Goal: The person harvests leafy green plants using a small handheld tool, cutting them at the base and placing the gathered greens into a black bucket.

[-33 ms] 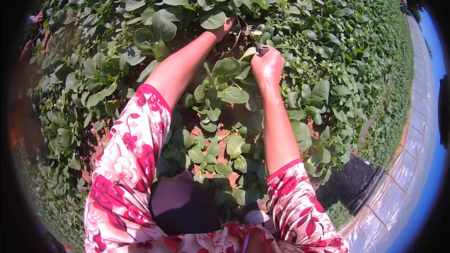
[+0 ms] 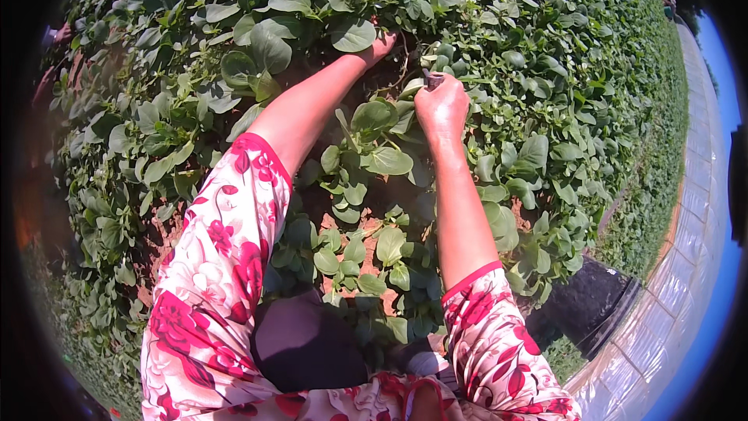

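My left hand (image 2: 379, 47) reaches far into a bed of broad-leaved green plants (image 2: 374, 121). Its fingers are hidden under a large leaf (image 2: 353, 33), so what it touches cannot be seen. My right hand (image 2: 441, 106) is a fist just to the right of it, closed around the dark handle of a small tool (image 2: 432, 78) that points into the stems. Both forearms are bare, and the sleeves are white with a red flower pattern.
Leafy plants (image 2: 545, 54) cover the ground all around, with reddish soil (image 2: 343, 230) showing between them. A black bucket (image 2: 588, 304) stands at the lower right. A pale plastic-sheet strip (image 2: 689, 257) runs along the right edge.
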### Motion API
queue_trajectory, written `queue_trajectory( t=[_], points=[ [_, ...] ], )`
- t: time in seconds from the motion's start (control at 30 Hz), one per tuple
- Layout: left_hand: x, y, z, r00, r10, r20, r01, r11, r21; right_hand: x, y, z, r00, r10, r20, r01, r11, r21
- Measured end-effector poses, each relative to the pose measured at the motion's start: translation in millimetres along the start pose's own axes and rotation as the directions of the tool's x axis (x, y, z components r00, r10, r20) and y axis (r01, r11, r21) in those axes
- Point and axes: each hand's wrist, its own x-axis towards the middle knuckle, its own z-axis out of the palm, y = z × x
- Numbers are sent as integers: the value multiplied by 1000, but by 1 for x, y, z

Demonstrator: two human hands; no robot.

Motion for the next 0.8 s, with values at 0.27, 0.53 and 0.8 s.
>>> queue_trajectory(
  t=[0.27,0.53,0.8],
  points=[
    [37,-14,53,845,-120,521,338,874,-348,31,-21,14,1000,6,26,-7,1000,26],
    [68,27,-6,595,-302,744,702,646,-299,87,-13,37,997,-14,78,18,998,-52],
    [51,20,-14,843,-38,536,191,954,-233,69,2,47,916,-377,137,400,884,-241]
  ],
)
